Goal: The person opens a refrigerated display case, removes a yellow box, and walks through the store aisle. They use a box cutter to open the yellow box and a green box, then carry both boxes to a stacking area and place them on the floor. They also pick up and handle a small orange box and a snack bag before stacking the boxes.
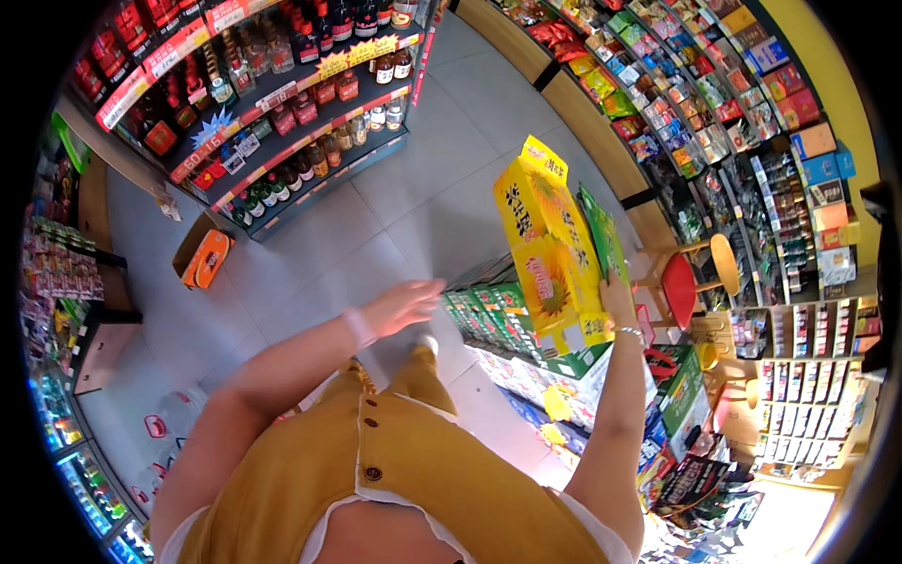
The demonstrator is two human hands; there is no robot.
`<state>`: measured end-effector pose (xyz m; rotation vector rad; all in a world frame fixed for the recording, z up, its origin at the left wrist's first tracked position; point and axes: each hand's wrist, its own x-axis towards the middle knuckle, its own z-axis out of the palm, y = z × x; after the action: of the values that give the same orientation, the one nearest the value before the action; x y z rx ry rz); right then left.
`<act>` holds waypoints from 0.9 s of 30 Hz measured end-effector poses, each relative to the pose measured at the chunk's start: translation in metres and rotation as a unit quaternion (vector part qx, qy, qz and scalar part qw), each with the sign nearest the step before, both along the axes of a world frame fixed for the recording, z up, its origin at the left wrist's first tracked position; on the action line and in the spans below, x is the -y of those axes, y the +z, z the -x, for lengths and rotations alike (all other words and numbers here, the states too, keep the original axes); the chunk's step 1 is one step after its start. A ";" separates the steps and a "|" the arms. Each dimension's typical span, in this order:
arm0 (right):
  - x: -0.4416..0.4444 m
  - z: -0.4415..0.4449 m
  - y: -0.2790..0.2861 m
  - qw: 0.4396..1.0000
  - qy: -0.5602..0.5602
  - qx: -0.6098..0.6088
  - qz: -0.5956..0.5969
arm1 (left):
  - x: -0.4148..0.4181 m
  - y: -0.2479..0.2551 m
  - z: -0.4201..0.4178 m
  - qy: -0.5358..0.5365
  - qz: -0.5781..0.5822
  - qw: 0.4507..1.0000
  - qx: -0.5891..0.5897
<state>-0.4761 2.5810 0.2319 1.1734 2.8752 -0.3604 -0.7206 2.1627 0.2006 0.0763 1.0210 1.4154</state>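
A yellow printed cardboard box [553, 282] with a sunflower picture and a raised flap rests on stacked green beer cartons [493, 321]. At its right side my right hand [617, 304] grips the lower end of a green packet [600, 229], which stands upright along the box. The fingertips there are partly hidden. To the left of the cartons, my left hand [407, 307] hovers over the floor with its fingers spread a little and nothing in it.
A shelf unit of bottles [310, 106] stands ahead on the left, with an open orange carton [204, 261] on the floor beside it. Snack shelves [676, 92] curve along the right. A red-seated chair [678, 289] is behind the cartons; large clear bottles [180, 409] stand at left.
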 end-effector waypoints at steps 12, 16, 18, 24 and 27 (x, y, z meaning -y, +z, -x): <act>0.028 0.020 0.014 0.958 0.101 0.168 -0.208 | -0.262 0.038 -0.062 0.105 0.192 0.966 -0.135; 0.033 0.067 0.084 0.961 0.106 0.169 -0.192 | -0.237 0.009 -0.037 0.200 0.129 0.964 -0.116; 0.015 0.085 0.086 0.961 0.169 0.067 -0.208 | -0.188 0.025 -0.007 0.253 0.057 0.966 -0.008; 0.147 0.237 0.150 0.932 0.358 -0.024 -0.061 | -0.004 0.003 0.073 0.424 0.071 0.903 -0.004; 0.229 0.304 0.131 0.884 0.466 0.019 -0.044 | 0.112 -0.012 0.076 0.589 0.066 0.803 0.067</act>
<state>-0.7800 2.3517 0.3626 -0.2851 3.0009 -0.1537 -0.7968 2.0508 0.1887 -0.9065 1.0642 2.3976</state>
